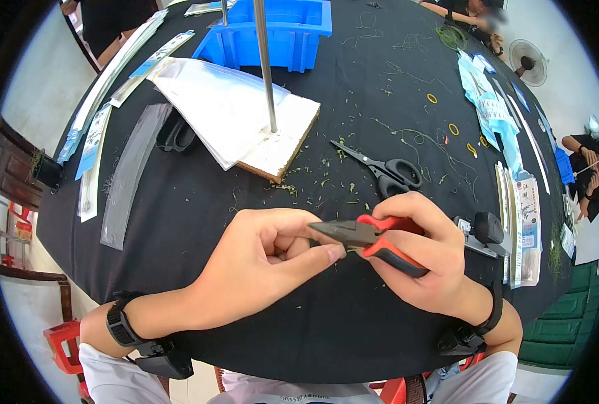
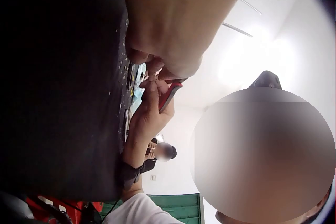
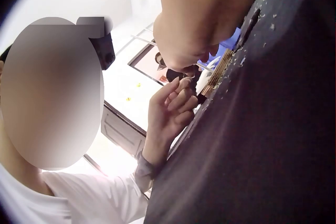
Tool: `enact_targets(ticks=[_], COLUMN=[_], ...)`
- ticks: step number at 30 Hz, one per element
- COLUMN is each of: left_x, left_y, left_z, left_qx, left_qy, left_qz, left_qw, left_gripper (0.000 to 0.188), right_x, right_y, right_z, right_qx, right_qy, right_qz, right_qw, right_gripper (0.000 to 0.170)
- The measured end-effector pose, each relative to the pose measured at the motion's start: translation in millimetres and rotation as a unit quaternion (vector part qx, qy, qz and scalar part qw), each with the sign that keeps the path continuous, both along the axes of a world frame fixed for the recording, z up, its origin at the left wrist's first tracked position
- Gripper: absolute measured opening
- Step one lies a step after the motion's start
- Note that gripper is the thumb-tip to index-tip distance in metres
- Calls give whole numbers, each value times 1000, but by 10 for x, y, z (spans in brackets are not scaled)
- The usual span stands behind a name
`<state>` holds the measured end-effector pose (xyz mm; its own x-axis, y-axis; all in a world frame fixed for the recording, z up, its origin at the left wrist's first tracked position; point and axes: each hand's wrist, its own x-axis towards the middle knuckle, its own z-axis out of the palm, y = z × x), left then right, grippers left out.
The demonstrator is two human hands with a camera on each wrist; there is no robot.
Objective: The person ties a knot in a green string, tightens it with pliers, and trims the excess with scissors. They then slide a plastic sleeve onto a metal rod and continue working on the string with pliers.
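In the head view my right hand (image 1: 421, 252) grips long-nose pliers (image 1: 345, 232) with red and black handles, their dark nose pointing left. My left hand (image 1: 266, 259) is curled in front of me, thumb and index fingertips pinched together right at the pliers' nose. Whatever small thing lies between those fingertips is mostly hidden, and I cannot tell its kind. Both hands meet above the black tablecloth. The left wrist view shows a red handle (image 2: 170, 96) in the right hand. In the right wrist view the left hand's fingers (image 3: 178, 98) are bent close to the right hand.
Black scissors (image 1: 384, 168) lie beyond the hands. A white board (image 1: 293, 114) with a metal rod and plastic sleeves stands behind, near a blue bin (image 1: 282, 34). Green scraps and thread litter the cloth. A stapler (image 1: 481, 236) and packets (image 1: 528, 229) lie right, clear sleeves (image 1: 134, 175) left.
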<state>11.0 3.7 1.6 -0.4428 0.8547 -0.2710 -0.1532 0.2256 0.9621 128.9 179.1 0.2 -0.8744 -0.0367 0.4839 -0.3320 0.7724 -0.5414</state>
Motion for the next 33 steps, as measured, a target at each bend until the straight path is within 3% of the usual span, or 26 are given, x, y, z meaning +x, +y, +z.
enact_targets(ticks=[6, 12, 14, 18, 22, 28, 33], left_x=[-21, 19, 2, -55, -55, -41, -15], left_y=[5, 1, 7, -9, -27, -25, -27], left_z=[27, 0, -34, -17, -33, -64, -43], left_qx=[-24, 14, 38, 95, 138, 134, 117], left_qy=[-88, -63, -44, -44, -44, -13, 35], left_qz=[-9, 28, 88, 187, 198, 188, 177], left_qw=[996, 998, 994, 977, 969, 973, 977], left_gripper=[14, 13, 12, 13, 13, 12, 12], right_x=[-12, -8, 8, 113, 150, 131, 117], right_y=[5, -13, -59, -144, -190, -198, -212], right_z=[-4, -18, -49, 136, 180, 170, 95], right_qx=[32, 18, -9, -76, -84, -100, -93], right_qy=[23, 12, -4, -185, -245, -237, -175], right_qz=[12, -5, -37, -34, -23, -6, -10], right_qw=[999, 1000, 999, 979, 965, 966, 980], right_gripper=[22, 21, 20, 32, 35, 36, 28])
